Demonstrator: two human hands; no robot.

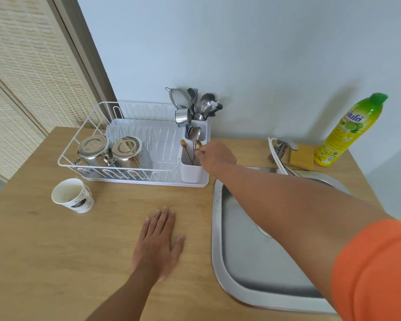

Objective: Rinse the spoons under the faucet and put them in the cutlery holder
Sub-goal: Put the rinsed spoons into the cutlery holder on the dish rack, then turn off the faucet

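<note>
At the bench's near edge, the left hand (159, 239) lies flat and empty on the wood, beside the sink (215, 228). Farther back, the right hand (214, 157) pinches the spoons (196, 141) over the front compartment of the white cutlery holder (190, 167), at the dish rack's (79, 144) right end. Released early, the wet handles could catch the holder's rim and spill onto the bench. The faucet (281, 150) stands behind the sink.
</note>
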